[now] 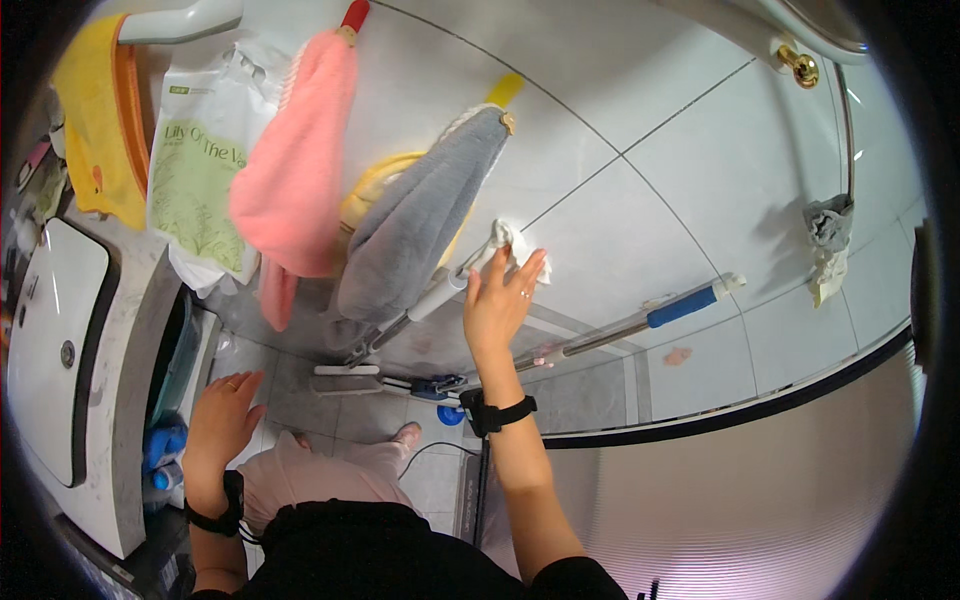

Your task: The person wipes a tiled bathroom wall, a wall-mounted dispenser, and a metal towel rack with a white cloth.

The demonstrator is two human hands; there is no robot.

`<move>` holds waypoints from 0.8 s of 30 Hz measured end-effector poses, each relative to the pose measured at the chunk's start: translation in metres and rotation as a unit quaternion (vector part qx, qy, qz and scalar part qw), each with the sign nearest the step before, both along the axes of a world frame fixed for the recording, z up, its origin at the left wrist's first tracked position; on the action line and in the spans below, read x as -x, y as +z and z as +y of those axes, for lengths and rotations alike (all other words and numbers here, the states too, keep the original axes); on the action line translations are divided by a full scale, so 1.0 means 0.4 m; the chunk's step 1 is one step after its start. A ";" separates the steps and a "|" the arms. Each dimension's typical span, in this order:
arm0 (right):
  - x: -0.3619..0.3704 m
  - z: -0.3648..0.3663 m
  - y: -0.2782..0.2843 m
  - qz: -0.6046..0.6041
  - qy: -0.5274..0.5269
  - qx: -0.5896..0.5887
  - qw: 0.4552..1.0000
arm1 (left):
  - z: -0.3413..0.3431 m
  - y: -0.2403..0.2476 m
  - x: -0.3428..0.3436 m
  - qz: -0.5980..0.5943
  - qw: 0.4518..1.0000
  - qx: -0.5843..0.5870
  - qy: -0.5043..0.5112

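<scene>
At the tiled wall (610,215), my right hand (497,305) has a crumpled white tissue (512,243) under its spread fingertips. The fingers hold the tissue against the tile, just right of a hanging grey hand towel (425,210) and above the white end of a leaning pole (440,297). A ring and a black wrist strap show on this arm. My left hand (225,415) hangs low beside the washbasin counter, fingers stretched out and holding nothing.
A pink hand towel (300,165), a white-and-green bag (205,180) and a yellow cloth (100,115) hang at left above the white washbasin (60,350). A blue-gripped mop handle (685,306) leans against the wall. Right of me stands a dark-framed ribbed glass panel (720,520).
</scene>
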State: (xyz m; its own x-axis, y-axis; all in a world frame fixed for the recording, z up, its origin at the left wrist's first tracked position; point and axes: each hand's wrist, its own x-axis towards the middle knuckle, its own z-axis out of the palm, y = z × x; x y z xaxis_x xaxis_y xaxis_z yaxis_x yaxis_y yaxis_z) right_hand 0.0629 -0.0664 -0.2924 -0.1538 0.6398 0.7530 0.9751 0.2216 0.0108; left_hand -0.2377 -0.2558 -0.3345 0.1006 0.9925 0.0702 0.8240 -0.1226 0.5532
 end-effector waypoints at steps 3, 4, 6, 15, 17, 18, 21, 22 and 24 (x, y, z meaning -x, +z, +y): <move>-0.003 -0.004 -0.043 -0.005 -0.002 0.023 1.000 | 0.001 0.010 -0.002 -0.003 1.000 0.016 0.004; -0.004 -0.008 -0.055 -0.012 -0.012 0.044 0.999 | -0.001 0.008 -0.002 -0.003 1.000 0.017 0.006; -0.005 -0.011 -0.080 -0.018 -0.021 0.065 0.998 | -0.003 0.001 -0.004 0.003 1.000 -0.001 -0.001; -0.031 -0.024 -0.185 0.011 0.035 0.154 0.987 | -0.003 0.024 -0.011 -0.013 0.999 0.020 0.022; -0.060 -0.033 -0.179 0.029 0.040 0.094 0.994 | -0.010 0.020 -0.008 -0.005 1.000 0.002 0.027; -0.074 -0.046 -0.176 0.029 0.047 0.094 0.994 | -0.015 0.017 -0.008 0.001 0.999 -0.014 0.032; -0.154 -0.137 -0.153 0.102 0.112 0.012 0.988 | -0.025 0.023 -0.002 -0.009 0.999 -0.005 0.048; -0.177 -0.166 -0.142 0.100 0.150 -0.045 0.983 | -0.027 0.029 -0.003 -0.011 0.999 -0.007 0.047; -0.061 -0.238 0.009 0.566 0.284 -0.006 0.774 | -0.031 0.027 -0.004 -0.011 0.998 0.016 0.064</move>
